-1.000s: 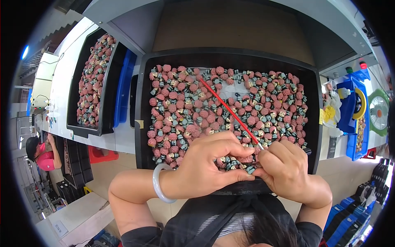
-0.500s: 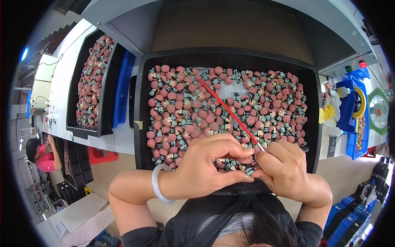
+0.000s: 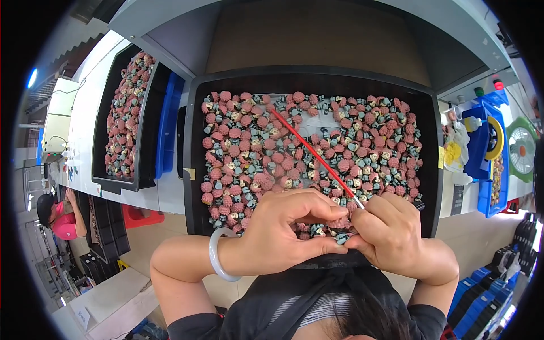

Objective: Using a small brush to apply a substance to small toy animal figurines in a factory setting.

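My left hand [image 3: 289, 226] wears a pale bangle and is closed, thumb and forefinger pinching a small figurine [image 3: 341, 238] with a pink and grey-blue surface. My right hand [image 3: 391, 229] is closed around a slim paintbrush [image 3: 314, 154], near its silver ferrule. The red handle slants up and to the left over the tray, while the brush tip is hidden by my fingers. Both thumbs meet at the figurine. Under my hands, a large black tray [image 3: 311, 71] holds many loose figurines [image 3: 235, 150] with bumpy pink tops and grey-blue bodies.
Left of the tray, another black tray [image 3: 146, 122] full of figurines stands beside a blue bin [image 3: 168, 133]. To the right are a blue basket [image 3: 481, 190], a yellow ring [image 3: 496, 139] and a green fan [image 3: 521, 150]. A person in pink [image 3: 65, 218] works far left.
The figurine has turned slightly between my fingers, so more of its pink part shows. My hands and the paintbrush stay in nearly the same place.
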Demonstrator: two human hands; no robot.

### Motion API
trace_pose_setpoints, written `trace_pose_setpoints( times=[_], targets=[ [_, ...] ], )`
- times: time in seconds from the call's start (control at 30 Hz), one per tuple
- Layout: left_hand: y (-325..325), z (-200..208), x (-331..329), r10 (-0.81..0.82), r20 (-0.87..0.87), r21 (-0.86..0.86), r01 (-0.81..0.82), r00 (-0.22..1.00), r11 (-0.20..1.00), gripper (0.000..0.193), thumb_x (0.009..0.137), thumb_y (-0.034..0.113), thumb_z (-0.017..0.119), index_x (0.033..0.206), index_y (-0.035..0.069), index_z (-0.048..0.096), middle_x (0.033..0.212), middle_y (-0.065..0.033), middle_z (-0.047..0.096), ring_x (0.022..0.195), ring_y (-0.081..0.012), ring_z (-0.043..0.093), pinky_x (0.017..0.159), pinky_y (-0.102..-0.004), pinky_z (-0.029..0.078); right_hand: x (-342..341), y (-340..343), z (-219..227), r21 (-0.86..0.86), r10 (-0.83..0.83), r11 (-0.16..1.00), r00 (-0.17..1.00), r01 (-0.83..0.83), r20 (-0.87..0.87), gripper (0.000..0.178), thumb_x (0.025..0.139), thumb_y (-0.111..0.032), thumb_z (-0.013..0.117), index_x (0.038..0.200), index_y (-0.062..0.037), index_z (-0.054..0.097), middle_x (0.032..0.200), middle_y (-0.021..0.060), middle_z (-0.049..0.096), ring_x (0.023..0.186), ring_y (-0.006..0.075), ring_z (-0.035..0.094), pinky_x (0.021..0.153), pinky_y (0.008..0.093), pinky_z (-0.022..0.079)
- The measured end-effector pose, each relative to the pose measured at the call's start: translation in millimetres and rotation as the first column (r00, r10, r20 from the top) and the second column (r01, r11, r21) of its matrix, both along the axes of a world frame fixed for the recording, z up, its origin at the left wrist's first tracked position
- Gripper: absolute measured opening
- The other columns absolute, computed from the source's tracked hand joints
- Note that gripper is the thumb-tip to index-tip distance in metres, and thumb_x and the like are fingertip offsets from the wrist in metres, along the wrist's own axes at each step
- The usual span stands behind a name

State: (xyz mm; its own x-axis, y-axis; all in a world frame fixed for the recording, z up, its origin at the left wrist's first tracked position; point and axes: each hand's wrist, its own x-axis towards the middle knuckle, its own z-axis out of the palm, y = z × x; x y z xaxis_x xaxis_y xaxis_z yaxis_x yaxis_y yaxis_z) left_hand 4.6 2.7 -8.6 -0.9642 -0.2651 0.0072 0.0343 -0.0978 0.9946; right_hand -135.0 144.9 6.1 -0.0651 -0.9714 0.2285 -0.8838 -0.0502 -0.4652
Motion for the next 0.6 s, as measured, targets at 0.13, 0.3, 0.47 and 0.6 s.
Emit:
trace_pose_setpoints(
  times=[0.13,0.3,0.47,0.6],
  targets=[
    [1.0,0.1,1.2,0.002,0.018,0.059,-0.003,1.0,0.998,0.034,0.062,-0.004,0.073,0.093,-0.003,0.058,0.095,-0.0145,0.058,0.087,-0.0177,0.059,0.078,-0.0278,0.048,0.2,-0.8,-0.6,-0.035,-0.009,0.999,1.0,0.01,0.027,0.034,0.076,-0.035,0.057,0.08,-0.0012,0.054,0.064,0.0065,0.044,0.052,0.0222,0.045,0.045,0.0325,0.035],
    [1.7,0.8,0.8,0.006,0.015,0.077,-0.008,1.0,0.997,0.034,0.063,-0.005,0.073,0.093,-0.003,0.058,0.096,-0.0145,0.058,0.087,-0.0172,0.059,0.079,-0.028,0.049,0.9,-0.2,-0.2,-0.019,0.002,1.0,1.0,-0.002,-0.007,0.034,0.076,-0.035,0.057,0.081,-0.0011,0.055,0.065,0.0069,0.045,0.053,0.0227,0.045,0.046,0.0325,0.035],
    [0.8,0.1,1.4,-0.012,0.045,0.005,0.012,0.999,1.0,0.033,0.063,-0.006,0.072,0.092,-0.003,0.058,0.096,-0.0141,0.057,0.087,-0.0168,0.058,0.078,-0.0272,0.049,1.2,1.0,-0.4,0.001,-0.003,1.0,1.0,0.003,0.002,0.035,0.076,-0.035,0.057,0.083,-0.0006,0.054,0.066,0.0079,0.045,0.055,0.0239,0.045,0.048,0.034,0.036],
    [2.5,0.3,-0.4,0.011,0.025,0.052,-0.012,1.0,0.999,0.034,0.062,-0.006,0.073,0.092,-0.003,0.058,0.095,-0.0139,0.057,0.087,-0.0165,0.059,0.078,-0.0268,0.049,0.6,0.7,-4.0,-0.004,-0.022,1.0,0.999,0.023,0.042,0.036,0.076,-0.036,0.057,0.084,-0.0006,0.054,0.066,0.0081,0.044,0.055,0.0243,0.045,0.048,0.0345,0.036]
  ],
)
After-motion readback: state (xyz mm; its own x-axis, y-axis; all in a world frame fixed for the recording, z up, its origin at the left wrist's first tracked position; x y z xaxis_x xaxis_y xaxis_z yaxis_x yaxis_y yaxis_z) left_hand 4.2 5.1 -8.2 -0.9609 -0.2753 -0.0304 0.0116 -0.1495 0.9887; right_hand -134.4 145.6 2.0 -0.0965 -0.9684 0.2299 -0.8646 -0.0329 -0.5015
